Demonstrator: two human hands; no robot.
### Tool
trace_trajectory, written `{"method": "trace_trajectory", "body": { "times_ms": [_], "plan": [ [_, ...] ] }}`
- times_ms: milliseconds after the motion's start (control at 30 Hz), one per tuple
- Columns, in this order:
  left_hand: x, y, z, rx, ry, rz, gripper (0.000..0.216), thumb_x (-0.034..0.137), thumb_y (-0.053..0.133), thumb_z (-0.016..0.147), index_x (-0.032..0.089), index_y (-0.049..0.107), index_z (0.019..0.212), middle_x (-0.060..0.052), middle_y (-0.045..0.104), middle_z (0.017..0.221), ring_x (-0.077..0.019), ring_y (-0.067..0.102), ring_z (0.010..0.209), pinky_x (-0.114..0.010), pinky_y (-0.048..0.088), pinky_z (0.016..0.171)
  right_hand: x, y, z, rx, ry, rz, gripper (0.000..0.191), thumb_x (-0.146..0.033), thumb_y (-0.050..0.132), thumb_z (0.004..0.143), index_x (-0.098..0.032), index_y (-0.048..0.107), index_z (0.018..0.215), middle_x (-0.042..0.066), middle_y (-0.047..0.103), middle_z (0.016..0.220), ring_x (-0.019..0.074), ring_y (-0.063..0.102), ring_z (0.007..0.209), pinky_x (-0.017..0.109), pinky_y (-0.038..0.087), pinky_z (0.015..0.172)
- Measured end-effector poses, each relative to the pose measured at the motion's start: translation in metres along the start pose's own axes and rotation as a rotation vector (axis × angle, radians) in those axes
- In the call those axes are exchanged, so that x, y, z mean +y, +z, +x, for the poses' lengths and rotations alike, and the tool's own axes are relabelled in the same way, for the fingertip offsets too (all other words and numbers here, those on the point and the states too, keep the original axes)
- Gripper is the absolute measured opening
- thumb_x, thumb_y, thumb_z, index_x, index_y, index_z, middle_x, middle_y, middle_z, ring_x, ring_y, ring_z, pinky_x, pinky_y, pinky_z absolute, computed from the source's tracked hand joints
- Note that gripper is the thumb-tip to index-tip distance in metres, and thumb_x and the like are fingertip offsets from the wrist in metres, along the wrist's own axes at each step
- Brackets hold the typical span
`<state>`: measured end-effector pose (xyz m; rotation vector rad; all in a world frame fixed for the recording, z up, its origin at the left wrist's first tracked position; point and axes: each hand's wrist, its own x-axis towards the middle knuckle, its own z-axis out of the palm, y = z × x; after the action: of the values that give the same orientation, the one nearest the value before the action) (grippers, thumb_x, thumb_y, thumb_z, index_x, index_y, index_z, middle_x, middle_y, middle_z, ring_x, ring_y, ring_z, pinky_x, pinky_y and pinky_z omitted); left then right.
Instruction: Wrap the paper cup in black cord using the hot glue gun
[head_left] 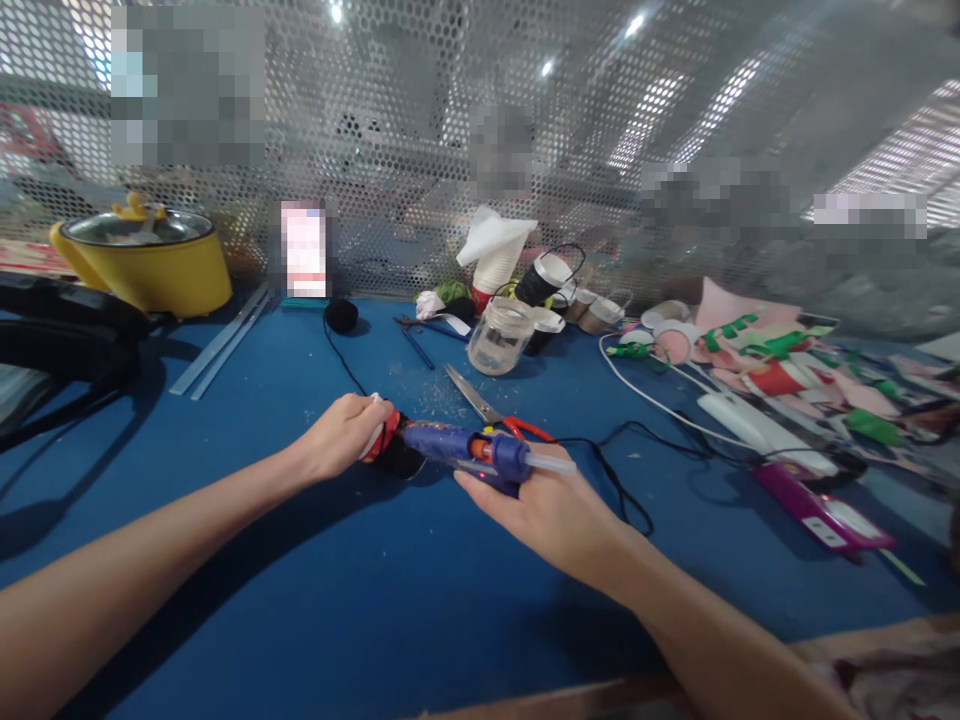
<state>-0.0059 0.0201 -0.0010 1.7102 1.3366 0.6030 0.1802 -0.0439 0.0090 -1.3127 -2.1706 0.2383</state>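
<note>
1. The blue glue gun (444, 446) was held above the table (315, 610), its barrel lying nearly level and its nozzle end aimed at the red-and-black piece (396, 460). Whether the two were touching could not be told.
2. The gun was judged light and rigid, a hard plastic shell with some risk of slipping. It was best gripped by the handle, largely hidden under the barrel; the nozzle was to be treated as hot and left untouched.
3. A translucent glue stick (553, 463) was seen jutting from the rear, likely bendable and best kept free of the palm.
4. The red-and-black piece was judged light, with a soft-looking covering; how stiff it was inside could not be told. A pinch at its far left edge, away from the nozzle, seemed safest.
5. That edge was gripped by the left hand (343, 435), its fingers closed on the piece, with the forearm reached in from the lower left.
6. The gun was clasped by the right hand (562, 512). The thumb was laid along the near side below the barrel; the other fingers were mostly hidden. The forearm was slanted in from the lower right.
7. A dark strand (346, 365) was strung from the black yarn ball (342, 316) towards the left hand.
</note>
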Motion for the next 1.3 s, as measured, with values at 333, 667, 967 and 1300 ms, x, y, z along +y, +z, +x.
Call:
{"method": "trace_trajectory", "body": {
  "times_ms": [333, 667, 967, 1300],
  "plan": [
    [0.001, 0.001, 0.001, 0.021, -0.046, -0.036, 0.031, 0.033, 0.032, 0.072, 0.016, 0.039, 0.047, 0.005, 0.036, 0.039, -0.0082, 0.033, 0.04, -0.021, 0.024, 0.041, -0.003, 0.001, -0.003, -0.044, -0.018, 0.014, 0.013, -0.021, 0.052, 0.072, -0.018, 0.045, 0.062, -0.003, 0.051, 0.055, 0.0086, 0.047, 0.047, 0.019, 0.035, 0.045],
    [-0.001, 0.001, 0.0, 0.024, -0.03, -0.045, 0.032, 0.032, 0.032, 0.073, 0.016, 0.04, 0.047, 0.005, 0.036, 0.039, -0.0082, 0.032, 0.04, -0.021, 0.025, 0.041, -0.001, 0.002, -0.004, -0.078, -0.005, 0.037, 0.014, -0.025, 0.049, 0.073, -0.018, 0.046, 0.061, -0.003, 0.05, 0.054, 0.009, 0.046, 0.047, 0.02, 0.035, 0.046],
    [0.001, 0.0, 0.0, -0.003, -0.022, -0.063, 0.032, 0.034, 0.032, 0.072, 0.016, 0.038, 0.047, 0.005, 0.032, 0.04, -0.0075, 0.029, 0.041, -0.021, 0.022, 0.041, 0.0, -0.002, 0.001, -0.055, 0.078, 0.015, 0.016, -0.028, 0.05, 0.071, -0.018, 0.05, 0.059, 0.0, 0.055, 0.055, 0.0127, 0.053, 0.051, 0.022, 0.039, 0.05],
    [-0.004, 0.001, -0.001, -0.026, 0.032, -0.033, 0.035, 0.039, 0.031, 0.074, 0.016, 0.037, 0.048, 0.005, 0.028, 0.044, -0.0076, 0.027, 0.043, -0.022, 0.021, 0.042, 0.006, -0.008, 0.011, -0.176, 0.338, 0.295, 0.024, -0.034, 0.046, 0.073, -0.017, 0.048, 0.057, -0.004, 0.046, 0.037, 0.0084, 0.045, 0.033, 0.02, 0.038, 0.038]
  ]
}}
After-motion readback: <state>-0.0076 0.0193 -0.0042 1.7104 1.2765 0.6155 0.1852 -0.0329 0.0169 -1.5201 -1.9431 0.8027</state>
